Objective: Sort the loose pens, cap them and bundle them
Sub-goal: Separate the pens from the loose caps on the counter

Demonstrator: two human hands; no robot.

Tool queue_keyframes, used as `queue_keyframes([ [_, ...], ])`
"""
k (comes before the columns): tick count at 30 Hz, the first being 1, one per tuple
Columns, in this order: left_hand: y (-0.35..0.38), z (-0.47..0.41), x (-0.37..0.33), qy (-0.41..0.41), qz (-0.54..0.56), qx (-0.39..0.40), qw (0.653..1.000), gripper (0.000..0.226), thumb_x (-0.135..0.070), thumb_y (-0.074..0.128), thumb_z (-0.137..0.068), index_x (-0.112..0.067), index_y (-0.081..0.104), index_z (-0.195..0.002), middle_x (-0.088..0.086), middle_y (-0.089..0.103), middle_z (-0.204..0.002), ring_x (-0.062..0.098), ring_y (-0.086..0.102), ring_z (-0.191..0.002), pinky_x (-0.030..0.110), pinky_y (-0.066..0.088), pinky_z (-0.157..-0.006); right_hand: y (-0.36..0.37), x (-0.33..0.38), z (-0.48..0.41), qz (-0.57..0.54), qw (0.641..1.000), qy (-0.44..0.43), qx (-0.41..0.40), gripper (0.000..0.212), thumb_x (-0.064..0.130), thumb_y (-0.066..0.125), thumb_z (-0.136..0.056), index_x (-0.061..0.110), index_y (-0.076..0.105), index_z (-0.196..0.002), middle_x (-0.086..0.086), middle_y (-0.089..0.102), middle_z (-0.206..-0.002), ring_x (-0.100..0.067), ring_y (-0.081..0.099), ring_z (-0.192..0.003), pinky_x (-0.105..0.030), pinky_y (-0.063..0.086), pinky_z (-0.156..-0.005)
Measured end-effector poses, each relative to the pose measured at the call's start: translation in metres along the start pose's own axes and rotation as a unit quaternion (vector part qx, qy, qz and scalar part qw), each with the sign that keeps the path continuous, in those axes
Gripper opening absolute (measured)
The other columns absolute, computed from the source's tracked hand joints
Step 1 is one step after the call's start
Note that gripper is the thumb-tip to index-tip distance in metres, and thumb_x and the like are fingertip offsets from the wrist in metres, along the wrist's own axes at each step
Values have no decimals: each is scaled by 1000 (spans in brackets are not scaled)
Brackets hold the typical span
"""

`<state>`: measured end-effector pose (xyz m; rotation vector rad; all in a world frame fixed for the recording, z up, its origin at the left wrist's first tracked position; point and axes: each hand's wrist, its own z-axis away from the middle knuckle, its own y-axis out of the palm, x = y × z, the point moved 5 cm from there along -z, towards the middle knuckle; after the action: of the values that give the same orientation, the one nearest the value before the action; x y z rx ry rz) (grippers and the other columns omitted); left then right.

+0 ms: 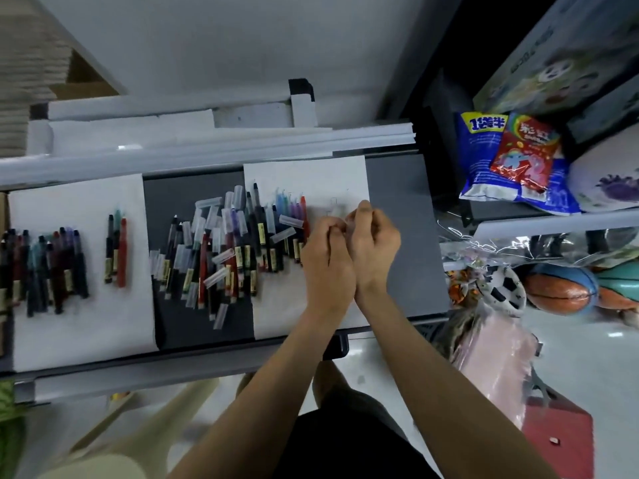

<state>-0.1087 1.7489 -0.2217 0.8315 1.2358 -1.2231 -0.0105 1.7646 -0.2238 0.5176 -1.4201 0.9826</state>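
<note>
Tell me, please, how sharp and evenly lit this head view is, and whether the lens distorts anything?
Head view: soft, even light with no hard shadows; blur smears the left pen group and the spot where the left hand and right hand meet; the wide-angle lens bows the table edge; small glare streaks on the plastic wrap at right.

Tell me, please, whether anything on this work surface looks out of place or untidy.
Only the middle pile of pens stands out: it lies jumbled with clear caps at crossing angles, straddling the dark tabletop and the right paper sheet. The sorted pens on the left sheet lie parallel.
</note>
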Motion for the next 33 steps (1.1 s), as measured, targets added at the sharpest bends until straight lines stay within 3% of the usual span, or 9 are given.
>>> queue_keyframes([
  [4, -3, -4, 3, 69, -47, -16, 996, 22, -8, 41, -103, -13, 61, -99, 0, 64, -91, 20, 60, -82, 36, 50, -73, 0, -5, 1, 12, 999, -37, 7, 43, 29, 51, -103, 11, 53, -65, -1, 56, -56, -20, 52, -51, -32, 42, -49],
  [8, -4, -3, 2, 140, -70, -19, 988, 21, -4, 42, -99, -11, 63, -101, -1, 60, -98, 8, 58, -88, 17, 43, -79, -1, -11, 3, 12, 999, -38, 4, 38, 29, 51, -103, 22, 49, -65, 3, 51, -57, -13, 47, -53, -30, 40, -50],
  [11, -5, 0, 3, 167, -82, -8, 983, 22, -2, 43, -95, -5, 64, -102, 2, 60, -102, 13, 59, -91, 21, 45, -81, -3, -12, 5, 11, 998, -59, 3, 35, 26, 51, -104, 28, 50, -69, 3, 54, -61, -11, 50, -56, -24, 41, -54],
  [15, -4, 3, 3, 178, -66, 2, 982, 25, -3, 44, -92, -5, 63, -108, 1, 62, -106, 10, 60, -95, 18, 46, -84, -7, -18, 5, -3, 998, -68, -2, 32, 29, 49, -104, 18, 61, -76, 7, 61, -66, -12, 58, -62, -22, 45, -59],
  [18, -4, 3, 2, 177, -58, 8, 983, 29, 0, 47, -92, -5, 65, -114, 2, 68, -111, 13, 65, -102, 26, 52, -87, -9, -18, 6, -19, 996, -84, -2, 34, 28, 48, -106, 16, 67, -81, 6, 68, -71, -13, 64, -66, -22, 49, -62],
  [22, -5, 2, -2, 183, -51, 11, 982, 31, 3, 48, -93, -4, 65, -118, 2, 70, -119, 16, 67, -112, 33, 55, -94, -11, -11, 5, -46, 994, -100, -12, 33, 24, 48, -107, 32, 66, -81, 14, 69, -74, -9, 66, -67, -18, 48, -62],
  [24, -5, 2, -5, 191, -54, 8, 980, 30, 1, 48, -94, -5, 65, -117, 0, 70, -120, 14, 67, -113, 29, 53, -96, -11, -6, 5, -50, 993, -105, -8, 34, 24, 47, -108, 38, 64, -82, 17, 68, -74, -8, 65, -67, -16, 47, -62],
  [30, -18, -4, -14, 174, -92, 26, 980, 26, -1, 50, -94, -10, 65, -114, -2, 70, -112, 12, 67, -107, 26, 54, -91, -8, -6, 9, -73, 992, -90, 51, 31, 21, 48, -109, 12, 75, -99, 6, 79, -100, -20, 76, -96, -27, 57, -82],
  [33, -31, -6, -19, 183, -136, 48, 973, 23, -5, 52, -93, -9, 64, -111, -3, 68, -108, 1, 64, -99, 12, 47, -86, -9, -8, 11, -58, 992, -85, 73, 29, 20, 48, -109, 13, 75, -101, 5, 78, -102, -20, 74, -105, -34, 58, -89],
])
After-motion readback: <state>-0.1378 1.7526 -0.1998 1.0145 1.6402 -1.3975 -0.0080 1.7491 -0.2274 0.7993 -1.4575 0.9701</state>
